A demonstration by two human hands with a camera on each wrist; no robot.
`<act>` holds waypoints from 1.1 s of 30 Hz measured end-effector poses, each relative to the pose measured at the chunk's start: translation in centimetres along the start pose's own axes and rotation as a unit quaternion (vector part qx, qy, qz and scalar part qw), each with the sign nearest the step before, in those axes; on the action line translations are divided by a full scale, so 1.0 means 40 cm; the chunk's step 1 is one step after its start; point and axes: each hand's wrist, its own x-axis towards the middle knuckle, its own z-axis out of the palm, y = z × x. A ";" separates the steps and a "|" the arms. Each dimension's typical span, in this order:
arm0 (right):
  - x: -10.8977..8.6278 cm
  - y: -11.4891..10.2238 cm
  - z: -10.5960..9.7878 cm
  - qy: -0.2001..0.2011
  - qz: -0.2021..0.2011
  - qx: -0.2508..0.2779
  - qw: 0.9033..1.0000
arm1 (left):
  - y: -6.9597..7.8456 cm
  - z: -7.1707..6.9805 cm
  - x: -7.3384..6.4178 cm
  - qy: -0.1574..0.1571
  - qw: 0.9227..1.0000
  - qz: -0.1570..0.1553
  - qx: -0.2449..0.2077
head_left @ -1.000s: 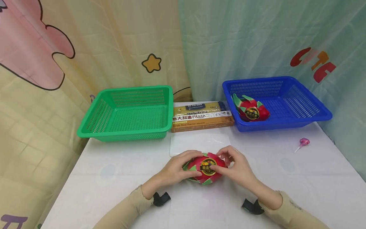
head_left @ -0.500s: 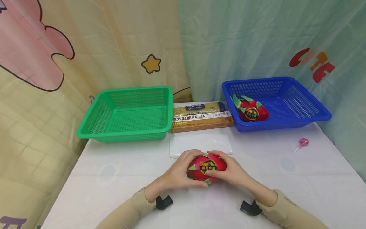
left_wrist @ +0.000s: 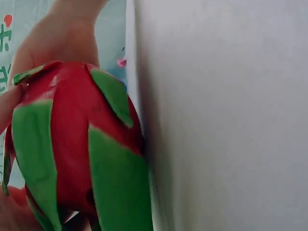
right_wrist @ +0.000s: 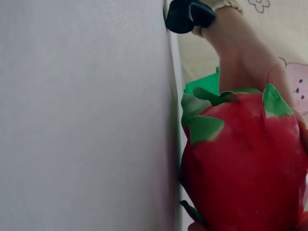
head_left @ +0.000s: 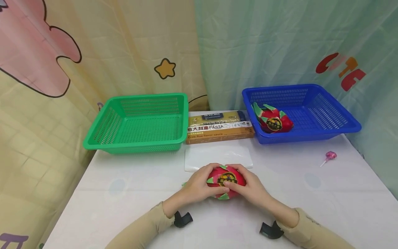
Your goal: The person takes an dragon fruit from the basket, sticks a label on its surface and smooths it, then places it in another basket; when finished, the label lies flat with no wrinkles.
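Observation:
A red dragon fruit (head_left: 228,171) with green-tipped scales and a round gold-and-black sticker is between both hands, low over the white table. My left hand (head_left: 199,185) grips its left side, thumb across the front below the sticker. On the other side my right hand (head_left: 253,186) holds the fruit, its thumb lying over the sticker's lower edge. The left wrist view shows the fruit's leafy end (left_wrist: 72,144) close up, with the right hand (left_wrist: 72,41) behind it. In the right wrist view, the smooth red end of the dragon fruit (right_wrist: 245,168) fills the lower right.
A green basket (head_left: 133,144) stands back left, a blue basket (head_left: 306,135) holding another dragon fruit (head_left: 273,119) back right. Between them lie a pasta box (head_left: 220,133) and a yellow packet (head_left: 214,118). A white packet (head_left: 217,155) lies just beyond the hands; a pink lollipop (head_left: 331,155) lies right.
My right hand has gone from touching the fruit with bent fingers to gripping its right side. The left hand has shifted slightly right round the fruit. The baskets have not moved.

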 end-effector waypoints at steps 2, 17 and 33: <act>0.001 -0.004 0.006 0.015 0.009 0.006 1.000 | 0.003 0.006 -0.001 0.011 1.000 0.009 0.003; 0.008 -0.020 0.019 0.060 0.037 -0.038 0.997 | 0.008 0.023 -0.009 0.034 0.996 0.071 0.049; 0.009 -0.003 -0.012 0.003 -0.043 -0.036 0.998 | 0.004 -0.001 -0.001 -0.048 0.998 0.028 -0.026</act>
